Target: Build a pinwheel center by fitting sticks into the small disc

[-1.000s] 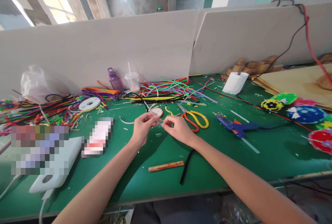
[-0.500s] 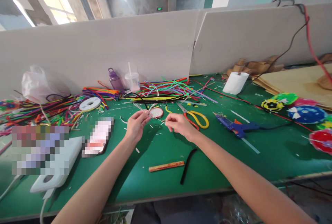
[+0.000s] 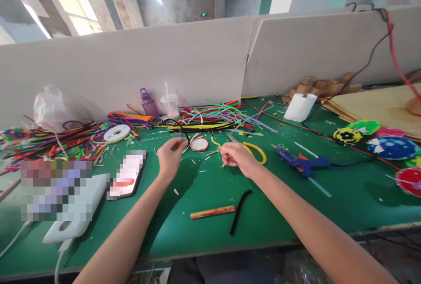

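Fingers pinched together, my left hand [image 3: 171,156] is raised over the green table, left of a small round dish of white bits [image 3: 199,145]; what it grips is too thin to make out. My right hand [image 3: 235,156] is closed to the right of the dish, beside the scissors with a yellow handle [image 3: 259,152], and partly covers them. Whatever lies between its fingers is too small to tell. A short yellow piece [image 3: 215,142] lies between the hands. Nearer the front edge are a brown stick [image 3: 213,212] and a black strip [image 3: 240,213].
Pipe cleaners [image 3: 210,115] are heaped at the back, near a purple bottle [image 3: 149,103] and a cup [image 3: 170,105]. A phone [image 3: 128,174] and white power bank [image 3: 77,209] lie left. A blue glue gun [image 3: 301,161] and colourful flowers [image 3: 391,147] are right.
My hands have moved apart, the left slightly left and the right slightly right. The thin pale strands that stretched between them no longer show there. The view has shifted slightly.
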The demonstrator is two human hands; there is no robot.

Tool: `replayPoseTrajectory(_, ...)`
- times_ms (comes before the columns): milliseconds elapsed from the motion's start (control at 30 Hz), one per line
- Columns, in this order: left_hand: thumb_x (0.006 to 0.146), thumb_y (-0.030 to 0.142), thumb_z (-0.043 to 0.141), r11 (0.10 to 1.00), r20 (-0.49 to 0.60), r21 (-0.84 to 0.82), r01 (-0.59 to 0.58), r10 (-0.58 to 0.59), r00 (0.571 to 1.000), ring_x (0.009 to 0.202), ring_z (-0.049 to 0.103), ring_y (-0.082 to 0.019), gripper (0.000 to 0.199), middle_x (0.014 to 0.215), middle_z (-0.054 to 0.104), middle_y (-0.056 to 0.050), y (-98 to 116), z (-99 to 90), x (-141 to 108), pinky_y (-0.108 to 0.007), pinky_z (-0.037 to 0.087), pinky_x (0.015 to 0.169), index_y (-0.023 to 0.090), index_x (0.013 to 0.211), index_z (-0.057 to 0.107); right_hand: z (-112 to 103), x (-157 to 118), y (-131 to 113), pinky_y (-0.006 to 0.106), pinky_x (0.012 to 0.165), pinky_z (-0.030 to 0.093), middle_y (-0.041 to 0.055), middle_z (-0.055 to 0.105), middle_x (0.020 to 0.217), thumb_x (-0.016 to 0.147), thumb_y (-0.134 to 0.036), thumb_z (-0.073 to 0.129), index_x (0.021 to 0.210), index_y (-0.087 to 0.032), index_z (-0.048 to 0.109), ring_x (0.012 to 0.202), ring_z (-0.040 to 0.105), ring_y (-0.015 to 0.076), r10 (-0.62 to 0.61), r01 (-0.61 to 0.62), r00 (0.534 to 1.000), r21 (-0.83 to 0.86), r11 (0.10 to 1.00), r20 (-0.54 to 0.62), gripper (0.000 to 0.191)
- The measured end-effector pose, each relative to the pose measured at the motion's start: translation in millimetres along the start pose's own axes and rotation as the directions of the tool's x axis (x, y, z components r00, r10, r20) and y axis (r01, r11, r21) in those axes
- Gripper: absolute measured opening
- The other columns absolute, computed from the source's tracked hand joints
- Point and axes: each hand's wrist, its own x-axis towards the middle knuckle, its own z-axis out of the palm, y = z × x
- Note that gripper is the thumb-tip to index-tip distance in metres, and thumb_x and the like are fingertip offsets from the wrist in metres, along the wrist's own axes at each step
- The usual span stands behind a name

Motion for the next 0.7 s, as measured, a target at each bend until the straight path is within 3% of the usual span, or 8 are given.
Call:
replayPoseTrajectory(100, 0.072, 0.032, 0.068, 0.983, 0.153, 0.126, -0.134, 0.114, 0.982, 0.075, 0.064, -0.019, 0.012, 0.08, 0.072, -0.003, 1, 0.9, -4, -0.028, 0.048, 0.075, 0.022, 0.076, 0.073, 0, 1, 2, 0.017, 0.036, 0.018, -0.003, 0.045, 0.045, 0.062, -0.02, 0.052, 0.053, -0.017, 0.044, 0.04, 0.043, 0.0068, -0.012, 0.012, 1.0, -0.046, 0.999, 0.009, 0.013)
replayPoseTrajectory(200, 0.073, 0.031, 0.068, 0.963, 0.351, 0.162, -0.214, 0.146, 0.925, 0.075, 0.066, -0.021, 0.011, 0.08, 0.074, -0.003, -1, 3.7, -8, -0.028, 0.048, 0.073, 0.024, 0.077, 0.075, 2, 1, 6, 0.017, 0.037, 0.02, -0.0026, 0.048, 0.046, 0.065, -0.022, 0.053, 0.056, -0.017, 0.046, 0.042, 0.044, 0.007, -0.053, 0.057, 0.998, -0.116, 0.992, 0.04, 0.013)
replayPoseTrajectory(300, 0.074, 0.031, 0.066, 0.951, 0.47, 0.153, -0.27, 0.17, 0.866, 0.078, 0.067, -0.021, 0.013, 0.082, 0.074, -0.002, -4, 6.1, -11, -0.028, 0.048, 0.075, 0.027, 0.081, 0.075, 2, 1, 8, 0.018, 0.039, 0.021, -0.0026, 0.05, 0.046, 0.067, -0.023, 0.052, 0.058, -0.017, 0.047, 0.043, 0.043, 0.0072, -0.111, 0.119, 0.992, -0.169, 0.978, 0.059, 0.011)
replayPoseTrajectory(467, 0.073, 0.032, 0.066, 0.963, 0.543, 0.125, -0.238, 0.135, 0.829, 0.077, 0.067, -0.022, 0.014, 0.08, 0.074, -0.002, -1, 7.0, -12, -0.028, 0.048, 0.074, 0.027, 0.081, 0.076, 2, -1, 6, 0.019, 0.042, 0.026, -0.0034, 0.049, 0.047, 0.068, -0.023, 0.05, 0.059, -0.017, 0.047, 0.045, 0.043, 0.0081, -0.19, 0.195, 0.981, -0.224, 0.955, 0.045, 0.011)
replayPoseTrajectory(700, 0.071, 0.031, 0.065, 0.979, 0.56, 0.108, -0.174, 0.085, 0.824, 0.076, 0.066, -0.022, 0.013, 0.079, 0.074, -0.002, 0, 7.6, -13, -0.03, 0.048, 0.075, 0.027, 0.078, 0.076, 4, -3, 3, 0.02, 0.047, 0.031, -0.004, 0.048, 0.05, 0.07, -0.019, 0.049, 0.061, -0.018, 0.047, 0.049, 0.043, 0.0086, -0.301, 0.314, 0.949, -0.246, 0.917, 0.088, 0.009)
